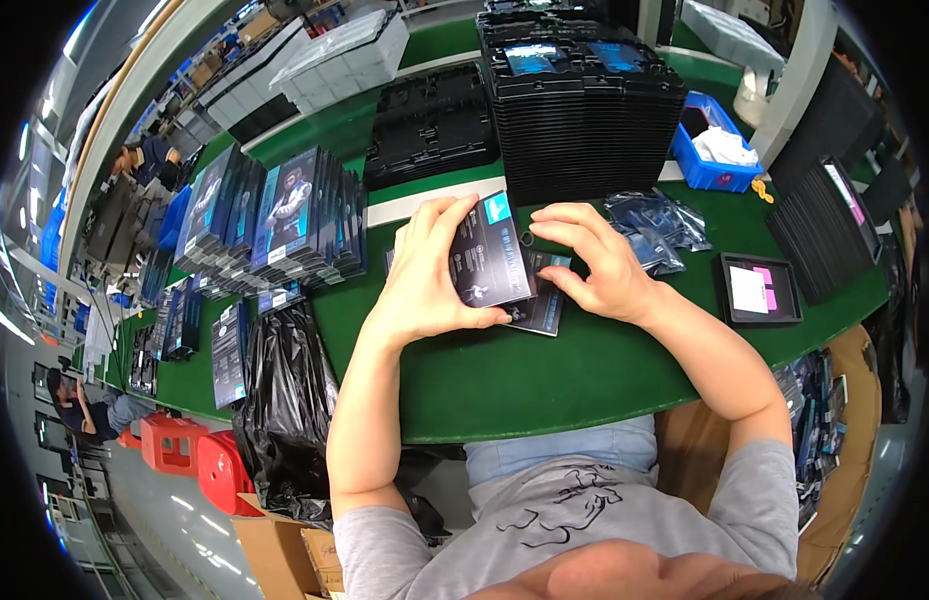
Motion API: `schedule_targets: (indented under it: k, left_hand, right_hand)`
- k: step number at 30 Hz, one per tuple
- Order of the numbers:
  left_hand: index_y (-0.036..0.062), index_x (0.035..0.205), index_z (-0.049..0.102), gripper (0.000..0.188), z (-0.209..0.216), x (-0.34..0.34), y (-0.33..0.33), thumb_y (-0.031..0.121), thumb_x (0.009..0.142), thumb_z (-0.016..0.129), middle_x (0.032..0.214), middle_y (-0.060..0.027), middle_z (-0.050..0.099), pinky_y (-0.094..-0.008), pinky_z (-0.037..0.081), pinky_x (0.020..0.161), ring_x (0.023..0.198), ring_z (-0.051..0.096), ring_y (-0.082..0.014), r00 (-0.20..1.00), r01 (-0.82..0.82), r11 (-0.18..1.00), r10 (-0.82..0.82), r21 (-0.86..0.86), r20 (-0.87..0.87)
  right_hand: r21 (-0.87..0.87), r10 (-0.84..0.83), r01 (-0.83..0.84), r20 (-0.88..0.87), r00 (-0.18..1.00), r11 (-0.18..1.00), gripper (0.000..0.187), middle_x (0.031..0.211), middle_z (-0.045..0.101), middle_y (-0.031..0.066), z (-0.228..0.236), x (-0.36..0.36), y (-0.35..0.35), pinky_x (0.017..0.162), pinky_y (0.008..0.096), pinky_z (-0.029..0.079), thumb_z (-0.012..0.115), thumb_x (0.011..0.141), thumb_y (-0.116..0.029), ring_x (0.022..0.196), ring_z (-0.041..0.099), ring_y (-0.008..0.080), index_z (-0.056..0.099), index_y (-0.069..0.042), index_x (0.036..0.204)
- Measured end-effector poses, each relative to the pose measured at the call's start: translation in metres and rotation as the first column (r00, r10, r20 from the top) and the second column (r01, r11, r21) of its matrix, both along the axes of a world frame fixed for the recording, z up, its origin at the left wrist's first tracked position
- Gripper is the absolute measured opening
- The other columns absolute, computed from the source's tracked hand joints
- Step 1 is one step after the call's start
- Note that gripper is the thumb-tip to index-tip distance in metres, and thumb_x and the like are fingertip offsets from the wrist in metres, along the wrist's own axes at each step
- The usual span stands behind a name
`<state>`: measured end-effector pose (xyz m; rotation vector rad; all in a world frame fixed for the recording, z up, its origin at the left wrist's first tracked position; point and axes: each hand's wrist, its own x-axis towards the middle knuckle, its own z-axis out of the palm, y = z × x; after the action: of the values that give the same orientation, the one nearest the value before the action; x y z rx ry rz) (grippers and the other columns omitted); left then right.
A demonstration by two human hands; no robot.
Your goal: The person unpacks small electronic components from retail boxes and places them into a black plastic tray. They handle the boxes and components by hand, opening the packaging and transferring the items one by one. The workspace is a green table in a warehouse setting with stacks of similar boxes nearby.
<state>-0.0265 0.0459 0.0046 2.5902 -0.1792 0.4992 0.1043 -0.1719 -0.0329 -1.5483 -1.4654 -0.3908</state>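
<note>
Currently, a dark printed flat carton [493,258] sits tilted in the left hand [417,268], its upper-left edge against the fingers and its lower edge beside the thumb, the grip spanning its height. The right hand [613,272] is curled with a gap between thumb and fingertips, just right of that carton; whether its thumb touches the second carton [547,318] underneath, I cannot tell. Both cartons are above the green tabletop [440,395], near crumpled clear plastic bags [653,228].
</note>
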Motion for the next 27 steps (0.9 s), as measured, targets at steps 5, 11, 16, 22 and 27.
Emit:
schedule_targets:
  k: [5, 11, 16, 22, 27]
  left_hand:
    - [0.0042, 0.146, 0.044, 0.122, -0.001, 0.0, 0.004, 0.049, 0.044, 0.094, 0.136, -0.0166, 0.048, -0.0469, 0.036, 0.108, 0.127, 0.047, -0.0359, 0.983, 0.147, 0.983, -0.157, -0.11, -0.093]
    - [0.0039, 0.149, 0.043, 0.126, -0.007, -0.001, -0.003, 0.052, 0.045, 0.095, 0.134, -0.017, 0.047, -0.048, 0.038, 0.107, 0.125, 0.047, -0.0377, 0.953, 0.222, 0.951, -0.258, -0.215, -0.157]
    - [0.0009, 0.146, 0.045, 0.125, 0.008, -0.008, -0.005, 0.052, 0.044, 0.096, 0.131, -0.0164, 0.048, -0.0473, 0.039, 0.105, 0.121, 0.048, -0.0376, 0.936, 0.236, 0.944, -0.284, -0.228, -0.206]
    - [-0.0024, 0.143, 0.046, 0.123, 0.007, -0.009, -0.006, 0.052, 0.044, 0.096, 0.128, -0.0166, 0.049, -0.0456, 0.04, 0.105, 0.119, 0.051, -0.037, 0.928, 0.248, 0.946, -0.294, -0.207, -0.23]
    - [-0.0035, 0.143, 0.045, 0.123, 0.008, -0.013, 0.0, 0.053, 0.046, 0.095, 0.127, -0.0167, 0.05, -0.0457, 0.041, 0.105, 0.118, 0.052, -0.0371, 0.918, 0.297, 0.937, -0.334, -0.186, -0.213]
  right_hand:
    - [0.049, 0.077, -0.081, 0.079, 0.994, 0.995, 0.054, 0.12, 0.062, 0.0123, 0.005, 0.001, -0.002, 0.089, 0.0414, 0.054, 0.083, 0.067, -0.002, 0.108, 0.063, 0.0335, 0.062, -0.005, 0.117]
    - [0.069, 0.062, -0.074, 0.162, 0.985, 0.995, 0.037, 0.104, 0.065, 0.0104, 0.012, -0.005, -0.005, 0.078, 0.0406, 0.055, 0.083, 0.066, -0.004, 0.09, 0.065, 0.031, 0.065, -0.003, 0.097]
    - [0.104, 0.091, -0.109, 0.165, 0.982, 0.989, 0.037, 0.099, 0.066, 0.0097, 0.012, -0.012, -0.006, 0.08, 0.0398, 0.056, 0.085, 0.064, -0.006, 0.089, 0.065, 0.0305, 0.066, -0.003, 0.095]
    - [0.044, 0.159, -0.171, 0.193, 0.968, 0.984, 0.038, 0.101, 0.067, 0.0091, 0.017, -0.011, -0.008, 0.084, 0.0407, 0.056, 0.084, 0.066, -0.008, 0.096, 0.065, 0.0298, 0.068, -0.003, 0.1]
    - [0.002, 0.213, -0.218, 0.192, 0.958, 0.976, 0.038, 0.103, 0.068, 0.0075, 0.019, -0.019, -0.007, 0.085, 0.0418, 0.055, 0.083, 0.069, -0.012, 0.098, 0.066, 0.0279, 0.07, -0.004, 0.103]
